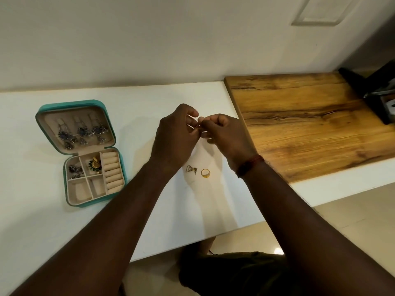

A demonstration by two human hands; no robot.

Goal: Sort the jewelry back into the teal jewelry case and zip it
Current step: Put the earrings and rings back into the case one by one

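The teal jewelry case [72, 106] lies open at the left of the white counter. Dark silver earrings [82, 133] hang inside its lid. Its lower tray holds a gold and green piece [95, 164] and small dark pieces [75, 170]. My left hand [174, 142] and my right hand [224, 135] meet above the counter's middle, fingertips pinching a tiny piece of jewelry [198, 124] between them; most of it is hidden. Below my hands a triangular earring [191, 169] and a gold ring [205, 173] lie on the counter.
A wooden board [310, 124] covers the counter's right part. A dark object [376, 90] sits at its far right edge. A pale wall runs behind the counter. The counter's front edge [192, 240] falls to a tiled floor.
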